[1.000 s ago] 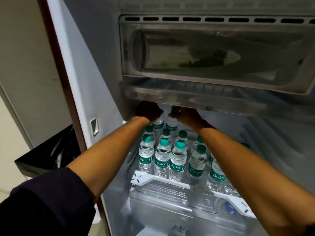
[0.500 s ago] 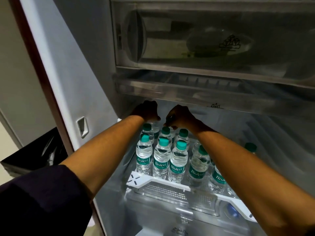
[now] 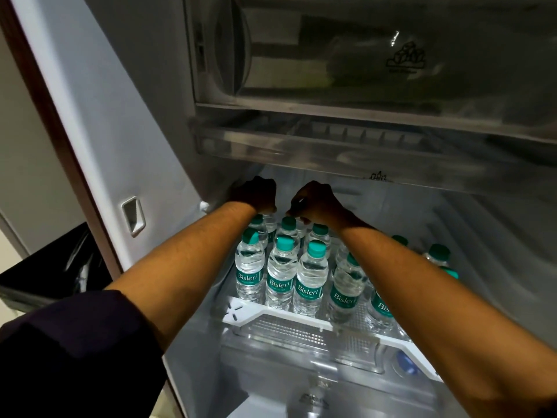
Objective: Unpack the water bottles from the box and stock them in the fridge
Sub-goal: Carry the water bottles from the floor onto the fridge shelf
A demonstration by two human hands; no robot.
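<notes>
Both hands, left (image 3: 256, 196) and right (image 3: 316, 203), reach deep into the fridge (image 3: 120, 116) above rows of water bottles (image 3: 280, 276) (green caps, Bisleri labels) standing on the shelf (image 3: 289, 315); their grip is hidden.

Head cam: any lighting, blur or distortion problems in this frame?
Head view: dim overall; both hands, left and right, sit in deep shadow at the shelf back, grip unreadable. Freezer door dark, with one glare streak. Front bottles sharp, labels readable. Wide-angle lens bows the fridge wall.

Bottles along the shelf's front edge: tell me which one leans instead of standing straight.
The fourth bottle from the left, beside the right forearm. It tips leftward, while the three bottles left of it stand upright.
</notes>
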